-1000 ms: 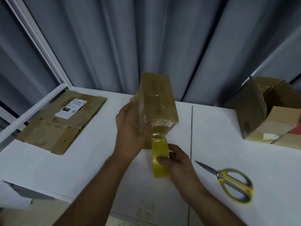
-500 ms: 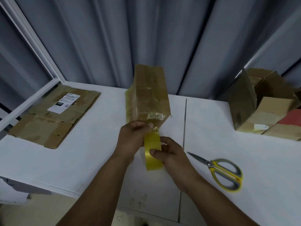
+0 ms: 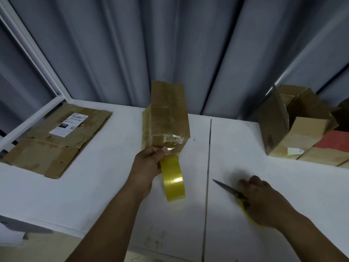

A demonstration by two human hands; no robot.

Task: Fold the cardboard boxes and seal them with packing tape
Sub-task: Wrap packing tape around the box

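Right hand (image 3: 264, 201) just let go of the tape roll (image 3: 172, 178) and went to the scissors (image 3: 229, 190) near the table's (image 3: 94, 195) front edge. It covers the handles, can't tell if it's gripping yet. Left hand (image 3: 149, 163) pinches the box's (image 3: 168, 118) near end over mid-table, roll dangling. Cutting's next, I'd guess. Flattened cardboard (image 3: 47, 146) hugs the left edge, open boxes (image 3: 294, 129) the back right corner, with plenty of room between.
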